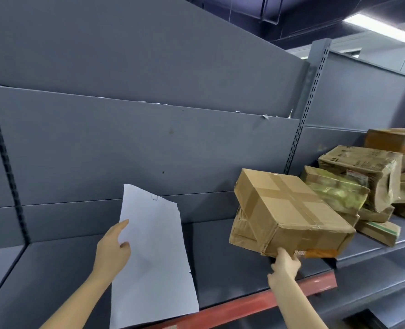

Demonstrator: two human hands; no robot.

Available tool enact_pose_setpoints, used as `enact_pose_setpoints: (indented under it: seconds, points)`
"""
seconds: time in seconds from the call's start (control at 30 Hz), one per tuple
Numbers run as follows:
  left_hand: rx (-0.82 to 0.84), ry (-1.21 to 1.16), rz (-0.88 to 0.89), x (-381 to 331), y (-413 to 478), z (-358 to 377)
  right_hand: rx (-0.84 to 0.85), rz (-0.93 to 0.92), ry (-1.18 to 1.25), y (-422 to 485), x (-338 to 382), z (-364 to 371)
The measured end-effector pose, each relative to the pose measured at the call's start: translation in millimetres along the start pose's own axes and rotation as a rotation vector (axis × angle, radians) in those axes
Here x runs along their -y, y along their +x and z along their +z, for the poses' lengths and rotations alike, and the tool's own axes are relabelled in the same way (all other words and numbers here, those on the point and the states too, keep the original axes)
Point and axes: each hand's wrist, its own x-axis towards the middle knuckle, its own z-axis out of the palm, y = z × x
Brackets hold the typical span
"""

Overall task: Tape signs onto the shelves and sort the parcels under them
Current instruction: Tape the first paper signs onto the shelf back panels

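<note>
Progress: early, by my read. No sign is up on the back panel [149,143] in view, and the parcels [362,176] sit heaped in the bay to the right, unsorted.
Left to do: tape the sheet, then sort box + heap under signs.
Sign sheet [154,252]: white, blank side to cam, held over the shelf [220,257] in front of the back panel.
Sheet axis: long axis approx upright, top edge leans twd the panel, bottom edge near the red lip [244,302].
Left hand [112,250]: pinches the sheet's left edge, thumb on the front.
Box [289,210]: brown, taped, tilted not flat, at the left end of the heap.
Box axis: long axis diagonal, far-left to near-right.
Right hand [284,264]: at the box's near bottom edge, fingers touching it. Grip vs push: can't tell.
Hands: well apart.
</note>
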Motion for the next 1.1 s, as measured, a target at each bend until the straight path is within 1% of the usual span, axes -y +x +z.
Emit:
enact_pose_setpoints:
  seconds: [0.03, 0.07, 0.23, 0.33, 0.43, 0.5, 0.67, 0.77, 0.83, 0.9, 0.97, 1.0, 1.07, 1.1]
  points:
    - [-0.005, -0.011, 0.000, -2, 0, -1, 0.005, 0.006, -0.023, -8, -9, 4]
    - [-0.010, -0.021, 0.002, -5, -1, -3, 0.044, 0.017, -0.060, -16, -18, 8]
    - [-0.003, -0.048, 0.020, -14, -6, -16, 0.363, 0.145, -0.366, -53, -37, 38]
    - [0.022, -0.052, 0.046, -17, -7, -26, 0.543, 0.163, -0.515, -67, -45, 60]
    - [0.047, -0.067, 0.055, -21, -9, -36, 0.703, 0.212, -0.520, -78, -53, 80]
    - [0.060, -0.083, 0.039, -19, -9, -41, 0.762, 0.188, -0.491, -83, -55, 87]
    - [0.083, -0.093, -0.055, -6, -7, -48, 0.797, -0.079, -0.557, -88, -51, 94]
    - [0.063, 0.002, -0.111, -3, -7, -44, 0.773, -0.211, -0.575, -93, -45, 96]
    - [0.032, 0.092, -0.094, -8, -8, -38, 0.735, -0.303, -0.546, -98, -39, 98]
    - [0.025, 0.113, -0.028, -22, -10, -29, 0.726, -0.397, -0.515, -107, -33, 99]
    - [0.127, 0.006, -0.009, -42, -11, -19, 0.762, -0.508, -0.498, -120, -26, 98]
    - [0.203, -0.088, -0.038, -52, -12, -15, 0.789, -0.569, -0.503, -128, -23, 97]
    - [0.335, -0.314, -0.154, -70, -13, -4, 0.855, -0.710, -0.554, -145, -19, 96]
    - [0.371, -0.411, -0.209, -78, -14, 0, 0.886, -0.787, -0.594, -152, -20, 97]
